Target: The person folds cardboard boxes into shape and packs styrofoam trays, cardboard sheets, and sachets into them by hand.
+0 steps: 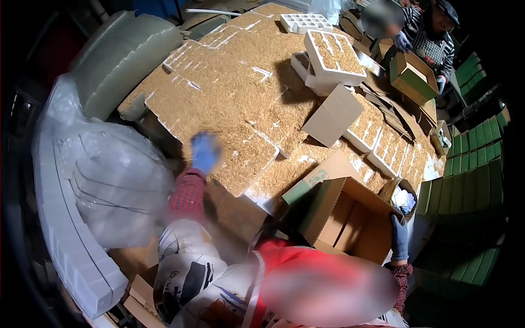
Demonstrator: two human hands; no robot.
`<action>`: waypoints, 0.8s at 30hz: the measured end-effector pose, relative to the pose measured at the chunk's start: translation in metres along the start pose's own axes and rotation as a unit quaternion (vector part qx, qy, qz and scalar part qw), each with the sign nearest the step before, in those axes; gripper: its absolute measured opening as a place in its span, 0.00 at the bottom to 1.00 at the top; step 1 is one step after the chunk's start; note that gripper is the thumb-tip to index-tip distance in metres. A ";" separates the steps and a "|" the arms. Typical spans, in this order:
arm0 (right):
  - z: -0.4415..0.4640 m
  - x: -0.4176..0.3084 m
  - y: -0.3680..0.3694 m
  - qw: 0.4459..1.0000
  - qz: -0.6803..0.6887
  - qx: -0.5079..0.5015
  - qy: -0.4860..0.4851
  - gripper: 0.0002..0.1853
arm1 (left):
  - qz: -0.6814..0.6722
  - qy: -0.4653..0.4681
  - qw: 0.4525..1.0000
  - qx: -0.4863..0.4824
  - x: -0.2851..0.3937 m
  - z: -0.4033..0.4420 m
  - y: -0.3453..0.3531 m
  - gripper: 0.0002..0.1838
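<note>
My left hand [205, 152], in a blue glove, is over the left edge of a table spread with wood shavings [219, 98]; motion blurs its fingers, and I cannot tell whether it holds anything. On the right, my gloved right hand [399, 235] grips the side wall of an open cardboard box [350, 221]. The box is tilted against the near table edge with its brown inside showing. Beside it lies a flat green and brown cardboard piece [322, 174].
White foam trays [333, 57] filled with shavings are stacked on the table near a loose cardboard sheet [332, 116]. A co-worker [432, 44] holds another box [414, 77] at the far right. Green boxes [465, 191] are stacked right; plastic-wrapped white foam [109, 180] stands left.
</note>
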State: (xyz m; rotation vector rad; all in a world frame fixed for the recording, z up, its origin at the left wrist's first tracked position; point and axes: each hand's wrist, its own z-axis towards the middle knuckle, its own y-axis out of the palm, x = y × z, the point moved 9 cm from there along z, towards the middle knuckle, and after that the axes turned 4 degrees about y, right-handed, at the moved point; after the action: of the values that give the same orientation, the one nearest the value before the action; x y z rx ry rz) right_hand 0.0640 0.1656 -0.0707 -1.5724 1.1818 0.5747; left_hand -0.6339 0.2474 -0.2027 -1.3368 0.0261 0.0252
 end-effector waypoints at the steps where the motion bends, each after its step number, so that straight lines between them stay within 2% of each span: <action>1: -0.003 -0.009 0.001 0.999 -0.017 0.016 -0.024 0.15 | -0.015 -0.089 0.993 0.071 -0.054 -0.024 0.009 0.33; 2: -0.002 -0.008 0.000 0.999 -0.016 0.017 -0.022 0.15 | -0.030 -0.178 0.973 0.142 -0.090 -0.053 0.015 0.34; 3: 0.000 -0.008 0.001 0.999 0.000 0.013 -0.032 0.15 | 0.015 -0.353 0.929 0.113 -0.105 -0.084 0.010 0.36; 4: 0.001 -0.006 0.002 0.999 0.017 0.009 -0.041 0.15 | 0.059 -0.516 0.851 0.080 -0.112 -0.125 0.002 0.38; 6: 0.009 0.008 -0.002 0.999 0.029 0.010 -0.035 0.15 | -0.173 -0.617 0.758 0.123 -0.124 -0.182 0.093 0.39; 7: 0.010 0.017 -0.004 0.999 0.042 0.013 -0.029 0.15 | -0.175 -0.614 0.760 0.121 -0.103 -0.186 0.089 0.39; 8: 0.012 0.019 -0.006 0.998 0.044 0.021 -0.027 0.15 | -0.397 -0.588 0.693 0.129 -0.055 -0.176 0.100 0.38; 9: 0.014 0.022 -0.005 1.000 0.025 0.008 -0.007 0.16 | -0.601 -0.527 0.587 0.125 0.006 -0.152 0.100 0.37; 10: 0.014 0.029 -0.009 1.000 0.006 0.000 0.014 0.17 | -0.774 -0.438 0.445 0.105 0.056 -0.127 0.096 0.36; 12: 0.014 0.027 -0.013 0.999 -0.014 -0.017 -0.031 0.19 | -0.898 -0.393 0.193 0.028 0.104 -0.112 0.096 0.34; 14: 0.005 0.016 -0.025 0.998 -0.062 0.001 0.018 0.18 | -0.893 -0.392 0.218 0.026 0.114 -0.107 0.068 0.33; 15: -0.004 -0.010 -0.028 0.993 -0.112 0.033 -0.029 0.17 | -0.880 -0.393 0.265 0.028 0.111 -0.111 0.066 0.32; 16: 0.001 0.006 -0.037 0.995 -0.080 0.046 -0.032 0.16 | -0.863 -0.396 0.312 0.028 0.111 -0.114 0.055 0.30; 17: 0.002 0.018 -0.041 0.993 -0.101 0.051 -0.041 0.16 | -0.863 -0.396 0.313 0.018 0.115 -0.118 0.042 0.30; 19: 0.004 0.026 -0.038 0.990 -0.117 0.073 -0.029 0.16 | -0.765 -0.464 0.446 0.022 0.113 -0.122 -0.009 0.31; 20: 0.001 0.017 -0.036 0.984 -0.144 0.099 -0.043 0.16 | -0.758 -0.515 0.398 0.035 0.105 -0.132 -0.001 0.32; 22: 0.011 0.039 -0.036 0.990 -0.118 0.082 -0.010 0.15 | -0.838 -0.415 0.353 -0.027 0.099 -0.135 0.007 0.30; 24: 0.001 0.012 -0.021 0.997 0.012 0.069 -0.018 0.15 | -0.882 -0.321 0.340 -0.058 0.101 -0.125 -0.025 0.33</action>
State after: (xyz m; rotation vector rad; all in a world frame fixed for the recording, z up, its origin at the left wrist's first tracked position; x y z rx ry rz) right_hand 0.0875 0.1615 -0.0715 -1.4265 1.1892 0.5243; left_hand -0.5322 0.1199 -0.2107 -0.7183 -2.1709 -1.3347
